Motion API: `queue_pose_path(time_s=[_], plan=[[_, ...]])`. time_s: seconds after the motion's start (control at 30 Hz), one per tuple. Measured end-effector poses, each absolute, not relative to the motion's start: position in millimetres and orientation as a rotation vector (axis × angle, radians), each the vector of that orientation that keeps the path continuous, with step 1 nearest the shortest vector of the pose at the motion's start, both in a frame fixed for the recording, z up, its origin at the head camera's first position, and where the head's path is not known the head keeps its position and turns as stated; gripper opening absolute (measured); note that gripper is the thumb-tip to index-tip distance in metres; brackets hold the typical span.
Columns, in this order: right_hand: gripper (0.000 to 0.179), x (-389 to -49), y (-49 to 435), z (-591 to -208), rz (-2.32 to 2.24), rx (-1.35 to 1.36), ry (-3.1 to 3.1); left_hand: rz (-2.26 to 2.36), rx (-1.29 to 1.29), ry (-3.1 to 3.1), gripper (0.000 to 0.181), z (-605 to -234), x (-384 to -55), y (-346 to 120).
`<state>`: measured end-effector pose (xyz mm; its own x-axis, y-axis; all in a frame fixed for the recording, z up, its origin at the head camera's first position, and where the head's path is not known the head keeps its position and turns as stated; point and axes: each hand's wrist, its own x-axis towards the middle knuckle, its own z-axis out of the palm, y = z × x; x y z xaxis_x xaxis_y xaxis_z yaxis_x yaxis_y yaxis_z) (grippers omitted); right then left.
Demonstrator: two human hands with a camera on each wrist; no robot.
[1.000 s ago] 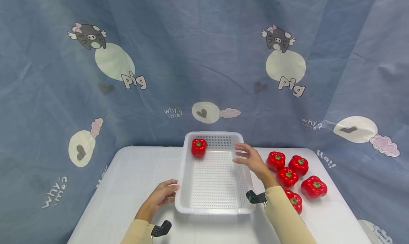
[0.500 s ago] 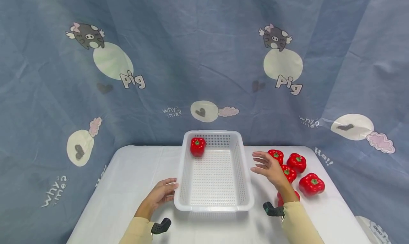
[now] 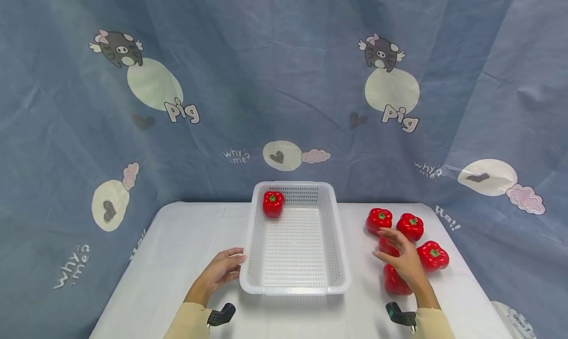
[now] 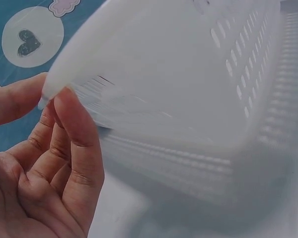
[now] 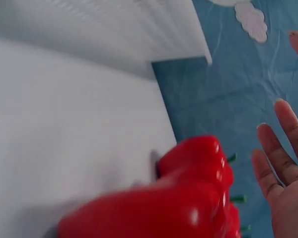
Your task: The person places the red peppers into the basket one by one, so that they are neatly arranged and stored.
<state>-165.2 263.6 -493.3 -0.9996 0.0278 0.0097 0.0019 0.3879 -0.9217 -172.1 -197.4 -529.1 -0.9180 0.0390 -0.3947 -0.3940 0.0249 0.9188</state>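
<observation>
Left hand pinches the basket by its rim, lower centre. Right hand, released, is positioned above five peppers, lower right. Another pepper sits inside the basket's upper left corner.

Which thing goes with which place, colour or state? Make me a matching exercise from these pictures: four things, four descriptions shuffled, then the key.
Things:
1. left hand
2. right hand
3. lone pepper
4. hanging cloth

Descriptions:
A. near the group of peppers, holding nothing
B. blue, with printed pigs and hearts
C. pinching the rim of the white basket
D. inside the basket, in its far left corner as the head view shows it

Right pairs: 1-C, 2-A, 3-D, 4-B
</observation>
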Motion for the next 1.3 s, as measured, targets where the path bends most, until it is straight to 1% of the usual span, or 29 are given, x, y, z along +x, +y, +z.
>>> queue_pose_path(time_s=[0.3, 0.5, 0.63, 0.97, 1.3], plan=[[0.074, -148, 280, -500, 1.672, -0.225, -2.712, 1.958, -0.361, 1.998, 0.046, -528, -170, -199], [0.082, -141, 287, -511, 1.678, -0.340, -2.756, 1.957, -0.338, 1.989, 0.047, -527, -171, -202], [0.087, -141, 288, -520, 1.668, -0.366, -2.772, 1.962, -0.334, 1.987, 0.047, -527, -172, -203], [0.089, -131, 290, -531, 1.677, -0.460, -2.828, 1.968, -0.326, 1.971, 0.047, -530, -172, -202], [0.095, -124, 297, -544, 1.733, -0.451, -2.836, 1.981, -0.330, 1.946, 0.047, -531, -174, -202]])
